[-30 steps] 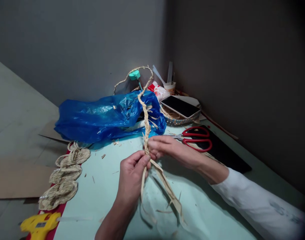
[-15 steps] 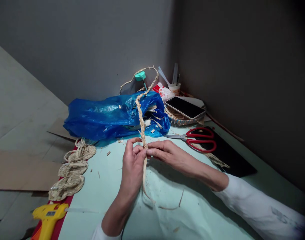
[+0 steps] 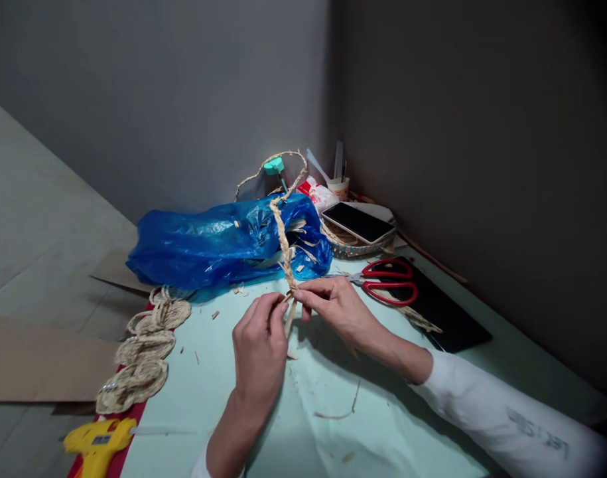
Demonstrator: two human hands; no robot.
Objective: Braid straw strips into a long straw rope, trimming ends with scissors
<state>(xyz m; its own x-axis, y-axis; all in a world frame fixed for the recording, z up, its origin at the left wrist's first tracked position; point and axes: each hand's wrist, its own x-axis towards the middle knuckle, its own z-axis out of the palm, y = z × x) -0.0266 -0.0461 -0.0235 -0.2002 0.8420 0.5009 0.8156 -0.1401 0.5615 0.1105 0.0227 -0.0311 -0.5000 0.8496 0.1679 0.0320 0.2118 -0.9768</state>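
Note:
A pale braided straw cord [image 3: 282,236] runs from the blue bag toward me, its upper part looping over the bag. At its near end, my left hand [image 3: 261,335] is closed, thumb and fingertips pinching a straw strand. Opposite it, my right hand [image 3: 336,307] pinches the braid's end between thumb and forefinger, the other fingers curled below. Loose straw strands [image 3: 290,320] hang down between both hands over the pale green tabletop [image 3: 203,372].
Behind lies a crumpled blue plastic bag [image 3: 218,242]. Red-handled scissors [image 3: 390,282] rest on a black board [image 3: 452,318]. A phone [image 3: 359,222] sits on a round basket [image 3: 353,249]. Left are coiled straw pieces [image 3: 142,346] and a yellow glue gun [image 3: 99,441].
My left hand has turned over and drawn slightly toward me, pulling a strand aside. My right hand stays at the braid. The view has shifted a little.

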